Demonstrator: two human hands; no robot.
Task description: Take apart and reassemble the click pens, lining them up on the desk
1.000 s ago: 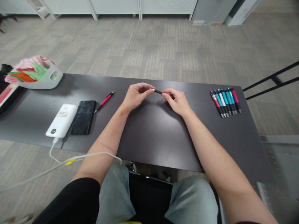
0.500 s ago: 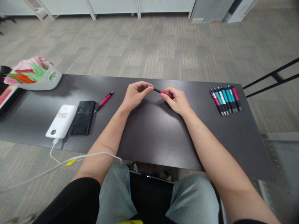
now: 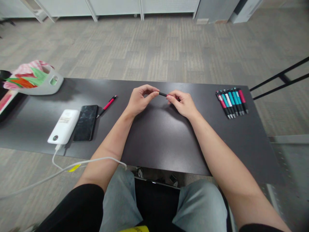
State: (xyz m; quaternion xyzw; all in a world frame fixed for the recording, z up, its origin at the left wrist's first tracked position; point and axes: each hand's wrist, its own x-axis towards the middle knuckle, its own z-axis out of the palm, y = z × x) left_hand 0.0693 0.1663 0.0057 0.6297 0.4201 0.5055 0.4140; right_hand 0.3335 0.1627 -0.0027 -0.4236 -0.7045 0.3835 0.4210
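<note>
Between my two hands a red and black pen [image 3: 162,94] is held level above the dark table. The fingertips of my left hand [image 3: 142,98] pinch its black end, and the tip is hidden by them. My right hand [image 3: 181,102] is closed round the red part, which it mostly covers. Another red and black pen [image 3: 107,106] lies on the table to the left of my left hand. Off to the right, several pens [image 3: 232,102] in red, teal and white lie side by side in a row.
A black phone [image 3: 86,123] and a white power bank [image 3: 63,126] lie at the left, with a white cable [image 3: 58,174] running over my left forearm. A white basket [image 3: 54,84] holding colourful packaging stands at the far left of the dark table [image 3: 166,141].
My right fingers have shifted slightly along the pen toward my left hand and now cover more of the red part. My left hand keeps its pinch.
</note>
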